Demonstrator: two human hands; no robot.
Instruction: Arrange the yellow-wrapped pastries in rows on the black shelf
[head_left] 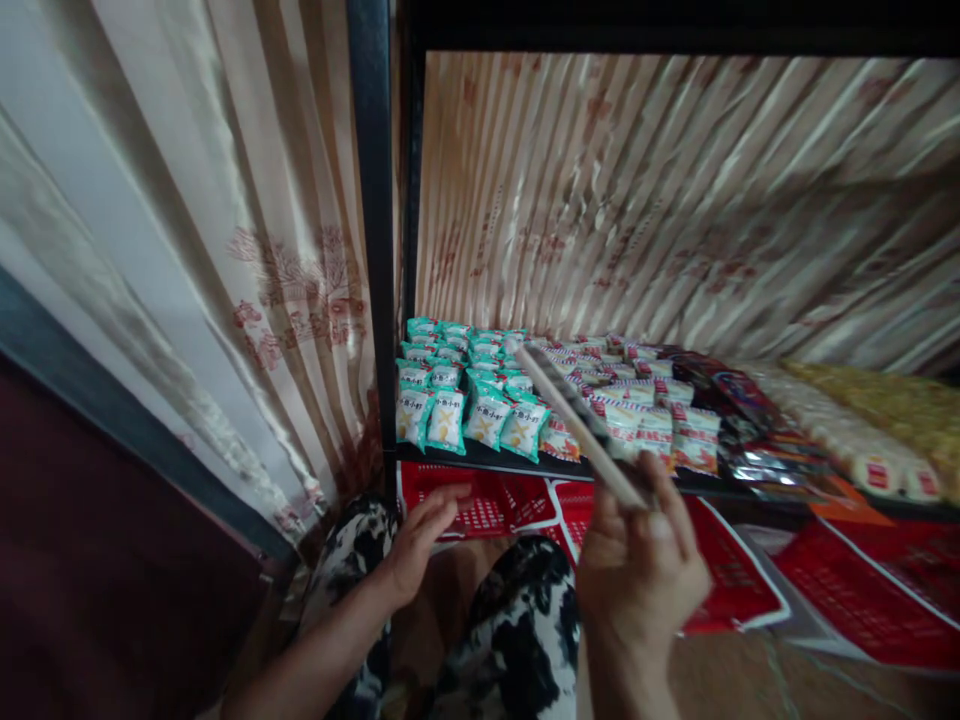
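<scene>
My right hand [641,570] is closed around the lower end of a long pale stick with a dark strip along one side [574,425]. It slants up and left in front of the snack packets; blur hides whether the dark strip is bristles. My left hand [429,535] holds nothing, fingers stretched forward above my knee, just below the shelf edge. Nearest to it on the shelf stand rows of teal-and-white snack packets [487,415]. Beside them are white packets with striped tops [626,420], partly covered by the stick.
Dark packets [720,390], white bags [847,440] and yellow bags [892,400] continue to the right. Below the shelf hang red printed bags [877,570]. A black post [373,200] and pleated curtains [292,200] stand at left. My patterned knees [517,620] are close underneath.
</scene>
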